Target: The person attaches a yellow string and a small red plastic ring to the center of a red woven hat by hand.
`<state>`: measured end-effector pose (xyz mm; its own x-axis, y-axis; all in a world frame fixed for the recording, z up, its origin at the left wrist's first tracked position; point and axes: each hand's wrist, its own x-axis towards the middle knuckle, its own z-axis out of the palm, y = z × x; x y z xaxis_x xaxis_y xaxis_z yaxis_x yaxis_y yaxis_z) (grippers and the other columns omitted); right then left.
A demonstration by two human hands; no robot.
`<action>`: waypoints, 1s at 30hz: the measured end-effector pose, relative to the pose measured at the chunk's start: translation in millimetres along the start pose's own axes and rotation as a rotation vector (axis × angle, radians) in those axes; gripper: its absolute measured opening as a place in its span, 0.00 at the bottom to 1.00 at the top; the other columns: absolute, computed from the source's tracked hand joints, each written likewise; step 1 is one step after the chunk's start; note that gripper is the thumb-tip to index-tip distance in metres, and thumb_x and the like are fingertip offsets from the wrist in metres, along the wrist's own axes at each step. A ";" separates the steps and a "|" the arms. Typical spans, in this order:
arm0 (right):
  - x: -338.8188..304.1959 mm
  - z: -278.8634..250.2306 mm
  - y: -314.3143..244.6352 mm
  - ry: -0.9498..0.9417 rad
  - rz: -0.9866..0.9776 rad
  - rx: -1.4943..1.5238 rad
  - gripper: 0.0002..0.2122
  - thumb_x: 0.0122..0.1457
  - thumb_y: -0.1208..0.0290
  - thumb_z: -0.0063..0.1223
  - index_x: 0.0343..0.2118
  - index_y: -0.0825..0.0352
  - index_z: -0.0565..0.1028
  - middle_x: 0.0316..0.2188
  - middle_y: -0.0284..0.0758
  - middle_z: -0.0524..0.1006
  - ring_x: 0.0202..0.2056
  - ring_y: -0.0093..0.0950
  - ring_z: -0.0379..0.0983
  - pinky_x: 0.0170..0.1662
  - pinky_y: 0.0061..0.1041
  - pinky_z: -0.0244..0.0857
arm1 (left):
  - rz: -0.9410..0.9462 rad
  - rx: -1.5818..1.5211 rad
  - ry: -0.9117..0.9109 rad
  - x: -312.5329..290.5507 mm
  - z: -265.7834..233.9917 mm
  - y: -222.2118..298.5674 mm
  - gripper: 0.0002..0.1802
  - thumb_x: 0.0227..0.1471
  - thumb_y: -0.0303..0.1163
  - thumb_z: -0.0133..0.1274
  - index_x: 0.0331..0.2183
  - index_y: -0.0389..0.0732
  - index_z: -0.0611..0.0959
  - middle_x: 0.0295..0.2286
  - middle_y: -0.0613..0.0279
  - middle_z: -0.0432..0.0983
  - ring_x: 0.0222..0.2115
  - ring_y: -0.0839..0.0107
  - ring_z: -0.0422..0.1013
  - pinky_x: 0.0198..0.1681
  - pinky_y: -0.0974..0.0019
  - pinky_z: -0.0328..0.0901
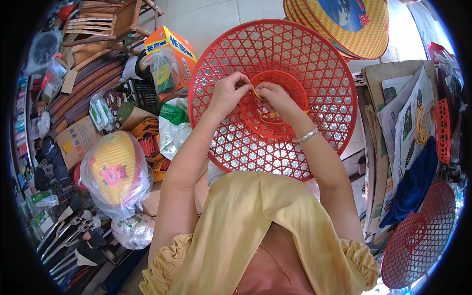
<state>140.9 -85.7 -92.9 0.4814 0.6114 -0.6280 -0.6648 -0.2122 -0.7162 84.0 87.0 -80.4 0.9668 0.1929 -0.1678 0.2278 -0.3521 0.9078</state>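
A wide red lattice hat (231, 54) lies in front of me, its round middle (273, 135) deeper than the brim. Over that middle my left hand (231, 93) is closed, thumb and finger pinching a thin yellow cord (256, 93). Close beside it, my right hand (279, 101) pinches the same cord, and a silver bangle (308, 134) circles that wrist. More of the cord hangs in a loop inside the hat's middle, partly hidden by my right hand. The fingertips nearly touch, so how the cord runs between them is hard to make out.
Stacked woven hats (339, 24) stand beyond at the right. Flattened cardboard and newspapers (400, 113) carry another yellow cord (421, 123); a second red lattice hat (418, 241) leans below. Leftward are an orange box (169, 56), a bagged yellow hat (115, 169) and a wooden chair (123, 22).
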 end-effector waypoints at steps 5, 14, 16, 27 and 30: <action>5.4 1.7 2.8 -0.001 -0.067 0.092 0.08 0.60 0.68 0.48 0.37 0.66 0.73 0.23 0.26 0.69 0.19 0.12 0.60 0.21 0.13 0.52 | 0.197 0.236 -0.069 -4.7 -6.0 8.9 0.07 0.47 0.25 0.58 0.32 0.36 0.82 0.28 0.61 0.78 0.26 0.71 0.74 0.33 0.70 0.68; -7.6 -1.0 -16.2 0.085 -0.116 0.031 0.11 0.59 0.70 0.51 0.21 0.61 0.64 0.16 0.24 0.63 0.19 0.13 0.60 0.22 0.15 0.58 | 0.128 0.258 -0.072 -9.0 -5.9 6.7 0.09 0.45 0.25 0.59 0.33 0.36 0.83 0.29 0.55 0.77 0.28 0.62 0.75 0.32 0.64 0.68; -0.9 -3.7 -8.2 0.166 -0.227 0.157 0.12 0.57 0.73 0.52 0.20 0.60 0.62 0.16 0.24 0.62 0.18 0.14 0.61 0.23 0.16 0.60 | 0.145 0.247 -0.061 -8.9 -6.6 11.6 0.07 0.45 0.25 0.59 0.31 0.36 0.83 0.28 0.56 0.77 0.27 0.65 0.74 0.32 0.66 0.68; 8.3 10.4 -0.1 0.220 -0.345 0.152 0.07 0.53 0.80 0.54 0.31 0.64 0.67 0.22 0.24 0.66 0.24 0.14 0.62 0.28 0.14 0.58 | -0.177 -0.273 -0.059 3.8 -4.7 -18.9 0.04 0.54 0.24 0.53 0.35 0.37 0.77 0.28 0.69 0.76 0.27 0.84 0.69 0.31 0.78 0.64; 19.0 16.0 11.6 0.146 -0.463 0.137 0.09 0.53 0.78 0.55 0.36 0.66 0.69 0.24 0.24 0.66 0.25 0.12 0.61 0.27 0.14 0.56 | -0.149 -0.169 -0.053 3.4 -4.5 -20.5 0.05 0.55 0.24 0.52 0.36 0.37 0.77 0.28 0.68 0.76 0.27 0.83 0.70 0.31 0.78 0.65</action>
<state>133.2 -64.3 -108.3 0.8117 0.5030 -0.2968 -0.4268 0.1639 -0.8894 82.1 99.0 -97.9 0.9295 0.1813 -0.3211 0.3505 -0.1640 0.9221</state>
